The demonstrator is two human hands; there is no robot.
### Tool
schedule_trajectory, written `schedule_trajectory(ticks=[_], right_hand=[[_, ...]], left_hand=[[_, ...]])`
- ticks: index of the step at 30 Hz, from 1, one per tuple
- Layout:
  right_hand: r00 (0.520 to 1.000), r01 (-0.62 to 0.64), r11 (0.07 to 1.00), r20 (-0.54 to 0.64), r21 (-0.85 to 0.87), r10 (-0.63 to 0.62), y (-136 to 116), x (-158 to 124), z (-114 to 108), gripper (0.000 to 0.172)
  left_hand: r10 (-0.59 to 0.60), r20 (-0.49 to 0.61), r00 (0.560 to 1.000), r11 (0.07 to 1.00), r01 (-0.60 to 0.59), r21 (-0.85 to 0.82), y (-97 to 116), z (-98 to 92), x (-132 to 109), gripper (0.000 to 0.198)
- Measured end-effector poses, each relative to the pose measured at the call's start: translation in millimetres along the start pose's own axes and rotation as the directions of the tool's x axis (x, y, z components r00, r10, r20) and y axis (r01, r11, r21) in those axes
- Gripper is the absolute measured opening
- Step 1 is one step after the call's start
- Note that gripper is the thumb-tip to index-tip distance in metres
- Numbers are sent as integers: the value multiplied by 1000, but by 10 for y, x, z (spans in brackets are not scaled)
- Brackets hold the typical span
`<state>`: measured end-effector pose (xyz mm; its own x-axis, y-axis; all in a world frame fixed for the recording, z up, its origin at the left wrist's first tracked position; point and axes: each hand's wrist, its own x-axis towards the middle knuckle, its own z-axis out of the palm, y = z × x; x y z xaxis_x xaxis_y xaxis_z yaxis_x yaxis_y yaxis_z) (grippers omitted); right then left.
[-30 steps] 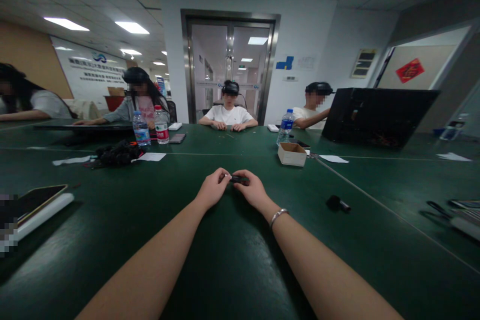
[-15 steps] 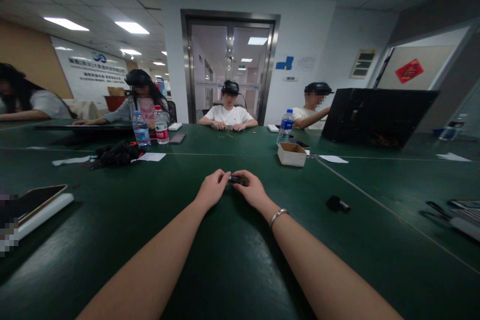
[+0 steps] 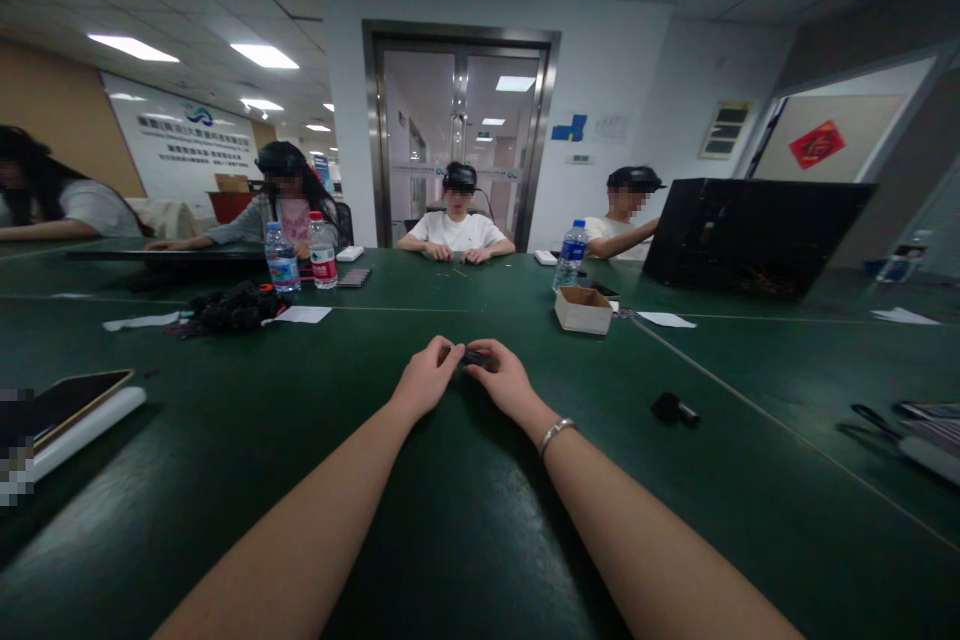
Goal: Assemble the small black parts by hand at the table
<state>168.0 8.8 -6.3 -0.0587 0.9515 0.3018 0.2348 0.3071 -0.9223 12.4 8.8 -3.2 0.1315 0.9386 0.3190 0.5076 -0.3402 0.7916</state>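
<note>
A small, dark, rod-like thing (image 3: 472, 357) is held between my two hands over the green table (image 3: 465, 540). My left hand (image 3: 429, 378) is closed, its thumb and fingers pinching the left end. On the other side, my right hand (image 3: 504, 378), with a silver bracelet (image 3: 557, 436) at the wrist, is closed round the right end. Fingers cover most of the thing, so its exact kind does not show. To the right of my hands lies a small black object (image 3: 675, 409) with a greyish, shiny end.
A small open box (image 3: 583, 310) and a water bottle (image 3: 571, 255) stand beyond my right hand. Two bottles (image 3: 282, 258) and a black bundle (image 3: 234, 308) are at the left. A phone (image 3: 71, 400) lies nearer. Several people sit round the table; a black case (image 3: 757, 238) stands right.
My left thumb has shifted slightly right along the dark rod-like thing, and less of it shows between my hands. My right hand stays almost where it was.
</note>
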Motion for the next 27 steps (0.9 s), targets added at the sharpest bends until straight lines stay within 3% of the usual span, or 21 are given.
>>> schedule_trajectory(ticks=[5, 11, 15, 20, 24, 27], right_hand=[[994, -78, 985, 81, 154, 66, -24, -10, -13, 36], [978, -103, 948, 205, 302, 41, 0, 13, 23, 41], [971, -105, 945, 237, 310, 31, 2, 13, 43, 41], [975, -113, 969, 214, 218, 66, -24, -4, 38, 48], [980, -123, 980, 177, 154, 95, -82, -26, 15, 45], [978, -139, 983, 171, 120, 117, -126, -58, 3, 39]], left_hand=[[65, -20, 998, 969, -68, -236, 10, 48, 41, 27], [0, 19, 1000, 922, 7, -386, 140, 123, 32, 32], [29, 8, 1000, 940, -25, -340, 126, 183, 36, 35], [-1, -80, 997, 974, -17, -227, 55, 142, 69, 30], [-181, -89, 980, 952, 151, -268, -69, -25, 141, 30], [-287, -142, 947, 955, 272, -116, -207, -298, 174, 33]])
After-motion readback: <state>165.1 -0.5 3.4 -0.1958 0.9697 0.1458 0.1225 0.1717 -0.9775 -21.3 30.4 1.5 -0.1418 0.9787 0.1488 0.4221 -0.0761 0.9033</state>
